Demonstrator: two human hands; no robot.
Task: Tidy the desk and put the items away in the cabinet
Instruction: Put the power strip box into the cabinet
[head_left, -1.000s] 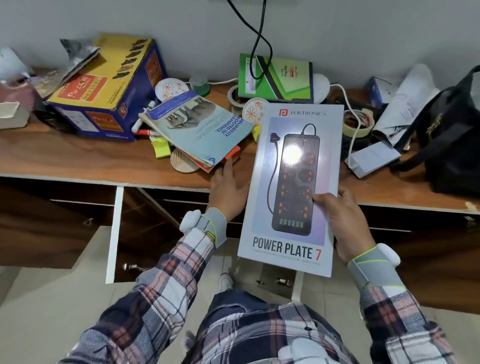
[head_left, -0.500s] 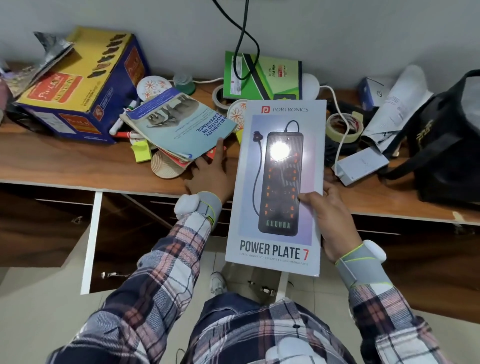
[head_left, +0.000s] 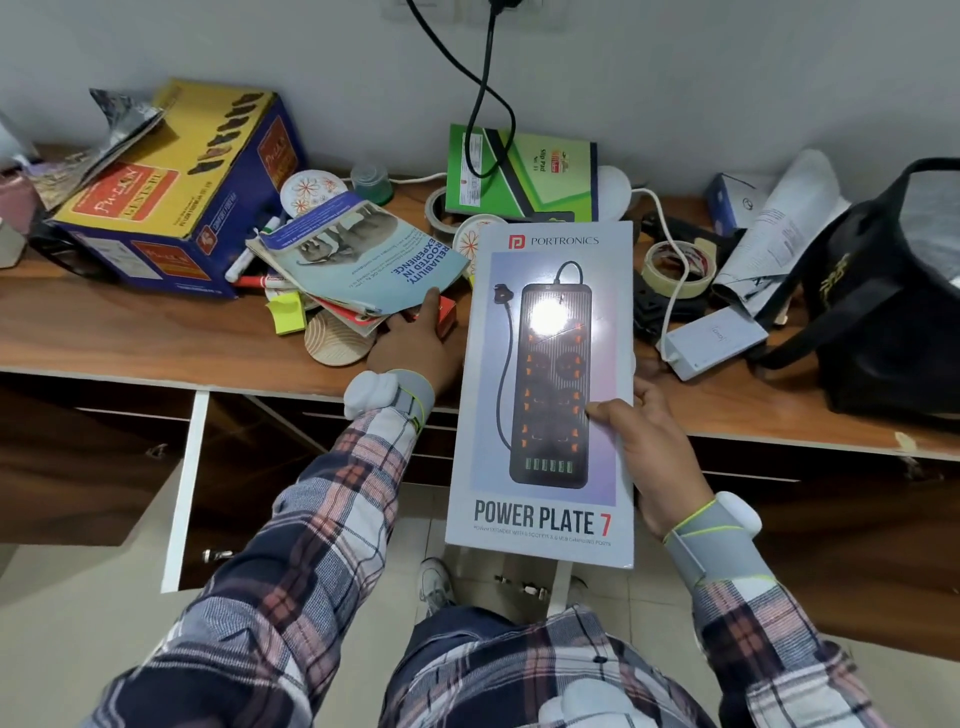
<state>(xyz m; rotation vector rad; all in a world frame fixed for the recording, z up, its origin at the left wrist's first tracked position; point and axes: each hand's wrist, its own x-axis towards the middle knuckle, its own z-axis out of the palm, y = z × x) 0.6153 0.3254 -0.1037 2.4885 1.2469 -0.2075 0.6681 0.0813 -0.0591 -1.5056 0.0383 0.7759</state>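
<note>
Above desk (head_left: 130, 332) edge: right hand (head_left: 660, 457) grips power-strip box (head_left: 543, 519); left hand (head_left: 415, 348) at booklets (head_left: 363, 254), grip unclear.

Flat pale-grey cardboard power-strip box (head_left: 543, 519): printed face up, long axis near-to-far, far end above brown wooden desk (head_left: 130, 332), right edge pinched by right hand (head_left: 660, 457).

Office with cluttered wooden desk (head_left: 130, 332)

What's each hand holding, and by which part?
Right hand grips the Power Plate box by its right long edge, thumb on the front. Left hand touches the near corner of the magazine stack; whether it grips cannot be told.
</note>
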